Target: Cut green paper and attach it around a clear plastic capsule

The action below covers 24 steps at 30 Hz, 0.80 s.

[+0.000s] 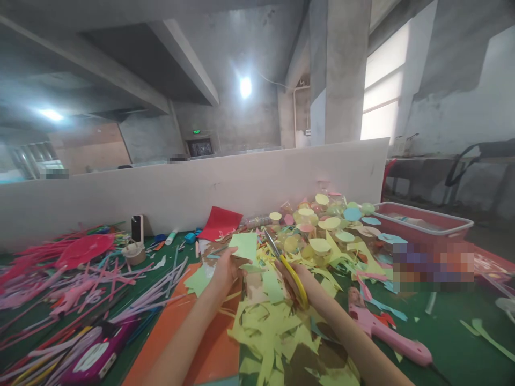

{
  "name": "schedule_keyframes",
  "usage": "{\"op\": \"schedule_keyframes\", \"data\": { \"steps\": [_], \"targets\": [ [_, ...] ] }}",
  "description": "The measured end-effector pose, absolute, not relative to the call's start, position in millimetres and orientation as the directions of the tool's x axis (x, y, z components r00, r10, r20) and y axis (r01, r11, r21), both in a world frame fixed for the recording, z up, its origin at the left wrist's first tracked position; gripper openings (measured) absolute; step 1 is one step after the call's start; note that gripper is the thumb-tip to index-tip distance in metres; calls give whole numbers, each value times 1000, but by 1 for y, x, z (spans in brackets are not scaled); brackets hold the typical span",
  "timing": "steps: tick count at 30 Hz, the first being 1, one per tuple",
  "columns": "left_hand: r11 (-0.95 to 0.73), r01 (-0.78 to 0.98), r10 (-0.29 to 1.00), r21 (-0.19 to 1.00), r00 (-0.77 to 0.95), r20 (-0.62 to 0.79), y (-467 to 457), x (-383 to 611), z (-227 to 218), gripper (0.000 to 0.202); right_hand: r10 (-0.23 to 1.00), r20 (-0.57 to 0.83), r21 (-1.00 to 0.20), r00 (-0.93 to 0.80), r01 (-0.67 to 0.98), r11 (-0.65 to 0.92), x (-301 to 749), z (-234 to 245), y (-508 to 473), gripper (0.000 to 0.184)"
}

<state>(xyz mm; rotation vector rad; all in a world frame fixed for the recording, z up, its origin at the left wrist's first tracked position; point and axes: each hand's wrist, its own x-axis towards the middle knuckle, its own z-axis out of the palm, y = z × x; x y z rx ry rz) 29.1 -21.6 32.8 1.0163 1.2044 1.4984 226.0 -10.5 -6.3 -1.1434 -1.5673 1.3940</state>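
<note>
Pinched in my left hand (226, 269) is a piece of light green paper (244, 245), held upright above the table. My right hand (300, 280) grips a pair of scissors with yellow handles (296, 276); the dark blades point up and away, just right of the paper and apart from it. Below both hands lies a heap of yellow-green paper scraps (273, 332). Several cut paper rounds (319, 245) in yellow, green, pink and blue are piled beyond my right hand. Part of my right fingers is hidden behind the scissor handles.
A pink glue gun (392, 335) lies right of my right forearm. Orange sheets (173, 332) and pink pipe cleaners (132, 305) spread to the left, near a purple power bank (102, 354). A white partition (120, 198) closes off the back; a pink basket (426, 229) stands at the right.
</note>
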Motion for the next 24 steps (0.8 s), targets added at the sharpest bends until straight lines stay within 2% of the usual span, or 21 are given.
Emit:
{"op": "schedule_keyframes", "data": {
  "steps": [5,10,11,12,13,15,16,19,24],
  "targets": [
    [-118,154,898,981,-405,171,-17,13,33,26,952,-82,-977,-294,210,-19,227,-1,-15,51],
    [24,479,822,877,-509,256,-22,-35,49,26,968,-36,-948,-249,315,46,230,-14,-10,49],
    [77,558,814,826,-514,272,-26,-45,51,26,972,-24,-932,-232,356,62,230,-16,-9,49],
    [217,732,792,646,-519,322,-30,-53,50,28,975,-15,-915,-221,397,76,230,-18,-9,49],
    [350,822,795,450,-514,321,-35,-60,48,34,977,-11,-898,-214,433,84,231,-19,-10,49],
    [504,848,810,164,-529,253,-45,-67,42,44,978,-19,-867,-208,490,88,232,-15,-14,49],
    [534,842,818,71,-536,210,-49,-69,39,47,977,-30,-857,-211,508,83,232,-11,-17,49],
    [563,824,823,-60,-552,135,-54,-68,33,46,969,-109,-844,-222,535,28,234,3,-22,49],
    [545,830,837,-121,-529,140,-54,-67,30,42,958,-193,-846,-211,531,-53,234,6,-21,48]
  ]
}}
